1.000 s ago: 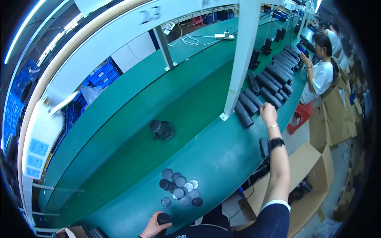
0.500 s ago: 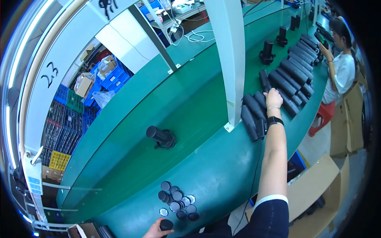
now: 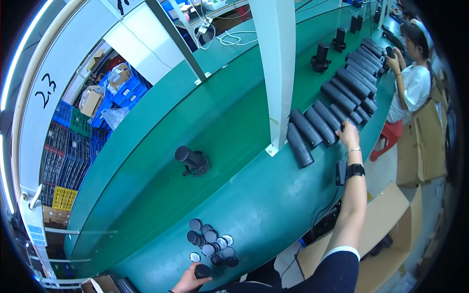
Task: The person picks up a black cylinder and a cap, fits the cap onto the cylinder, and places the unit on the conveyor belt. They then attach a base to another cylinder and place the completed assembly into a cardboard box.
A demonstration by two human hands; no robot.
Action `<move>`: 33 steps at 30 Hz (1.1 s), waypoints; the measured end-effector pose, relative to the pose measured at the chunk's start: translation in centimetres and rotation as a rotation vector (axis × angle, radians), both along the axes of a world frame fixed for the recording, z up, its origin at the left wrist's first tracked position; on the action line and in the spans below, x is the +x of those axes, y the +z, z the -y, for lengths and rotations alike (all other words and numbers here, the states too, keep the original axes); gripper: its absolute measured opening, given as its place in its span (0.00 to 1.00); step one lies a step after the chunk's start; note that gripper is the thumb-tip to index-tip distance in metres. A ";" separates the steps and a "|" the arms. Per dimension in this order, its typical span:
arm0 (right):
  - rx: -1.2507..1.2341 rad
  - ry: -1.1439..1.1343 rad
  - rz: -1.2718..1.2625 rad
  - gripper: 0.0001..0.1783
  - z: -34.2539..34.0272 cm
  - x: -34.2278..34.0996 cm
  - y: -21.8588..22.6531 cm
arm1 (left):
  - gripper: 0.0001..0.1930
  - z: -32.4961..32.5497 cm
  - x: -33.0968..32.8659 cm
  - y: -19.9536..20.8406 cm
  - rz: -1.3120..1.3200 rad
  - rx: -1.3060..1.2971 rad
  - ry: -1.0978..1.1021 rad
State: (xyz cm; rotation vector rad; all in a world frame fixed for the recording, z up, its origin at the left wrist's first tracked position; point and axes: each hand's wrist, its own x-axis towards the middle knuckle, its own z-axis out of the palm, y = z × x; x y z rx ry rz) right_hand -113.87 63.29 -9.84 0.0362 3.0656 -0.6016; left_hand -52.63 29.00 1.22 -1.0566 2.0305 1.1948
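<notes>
At the near left edge of the green bench, my left hand is closed round a short black round piece. Just beyond it lies a loose cluster of flat black round caps, a few showing silvery faces. My right arm reaches far to the right. There my right hand has its fingers closed at the near end of a black tube in a row of several such tubes. Below that wrist, a small black device with a cable rests on the bench.
A black fitting stands on the lower green belt, with more upright ones farther off. A white post rises between my hands. Another person sits at the far right by a red stool. An open carton is below the bench.
The view has shifted. My right hand has moved toward the bench's near edge, and the tube it was at now lies along the row. My left hand still holds the round piece.
</notes>
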 end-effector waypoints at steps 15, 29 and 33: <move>0.210 -0.037 -0.466 0.30 -0.1 -5.5 -0.6 | 0.40 -0.1 0.9 -2.5 -0.023 0.005 -0.046; 0.094 0.287 -0.305 0.23 3.6 1.6 2.9 | 0.39 -1.3 -0.8 -0.8 -0.008 0.009 -0.071; 0.147 0.394 -0.204 0.24 8.8 6.4 1.6 | 0.38 -0.9 0.5 -1.0 -0.040 0.022 -0.059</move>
